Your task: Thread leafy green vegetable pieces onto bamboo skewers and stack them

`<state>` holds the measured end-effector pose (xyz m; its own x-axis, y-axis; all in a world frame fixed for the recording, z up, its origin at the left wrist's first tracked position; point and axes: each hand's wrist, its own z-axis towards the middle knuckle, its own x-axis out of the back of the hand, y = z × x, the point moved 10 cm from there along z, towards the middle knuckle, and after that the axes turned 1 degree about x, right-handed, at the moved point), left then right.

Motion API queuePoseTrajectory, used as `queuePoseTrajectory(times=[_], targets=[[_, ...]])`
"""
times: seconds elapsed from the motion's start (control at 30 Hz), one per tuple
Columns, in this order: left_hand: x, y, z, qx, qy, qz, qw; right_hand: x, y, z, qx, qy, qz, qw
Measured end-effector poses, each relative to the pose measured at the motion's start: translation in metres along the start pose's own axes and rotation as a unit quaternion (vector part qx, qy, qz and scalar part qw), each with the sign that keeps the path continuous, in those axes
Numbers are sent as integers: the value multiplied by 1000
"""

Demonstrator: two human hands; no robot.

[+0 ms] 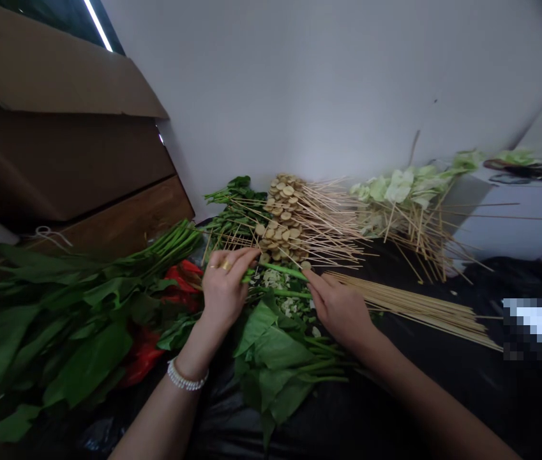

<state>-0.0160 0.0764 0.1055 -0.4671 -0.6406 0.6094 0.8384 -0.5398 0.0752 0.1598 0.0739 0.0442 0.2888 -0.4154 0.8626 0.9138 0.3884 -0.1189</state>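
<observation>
My left hand, with rings and a beaded bracelet, is closed with fingertips pinched at the left end of a green stem. The stem's right end is between the fingers of my right hand, which is closed too. Just below the hands lies a bunch of leafy greens, its stems pointing right. Small pale and green scraps sit between the hands. Beyond them are skewered round slices in a stack, with their sticks toward the right.
Bare skewers lie at right on black plastic. Skewered pale leaves stand behind them. Large leafy greens and a red bag are at left, skewered greens at back, a cardboard box at upper left.
</observation>
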Motion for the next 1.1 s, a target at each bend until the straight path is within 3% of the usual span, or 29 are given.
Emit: queuePoseTrajectory(times=[0.13,0.27,0.6,0.8,0.93,1.0,1.1], targets=[[-36,17,-5,-73,-139,11,988,3,-5,-1,25,14,-27,999],[-56,19,-12,-90,-214,40,972,6,-6,-1,32,10,-40,999],[-66,18,-18,-68,-248,55,965,1,-11,-2,41,-19,-18,999],[-53,-6,-9,25,-211,50,976,2,-8,-1,31,-26,104,994],[-43,-27,-5,129,-157,-73,976,-3,-6,2,12,-64,177,982],[-37,-43,-5,186,-111,-145,966,-4,-3,3,-1,-78,216,973],[-17,-78,-12,285,13,-193,939,-4,14,6,-57,-69,295,951]])
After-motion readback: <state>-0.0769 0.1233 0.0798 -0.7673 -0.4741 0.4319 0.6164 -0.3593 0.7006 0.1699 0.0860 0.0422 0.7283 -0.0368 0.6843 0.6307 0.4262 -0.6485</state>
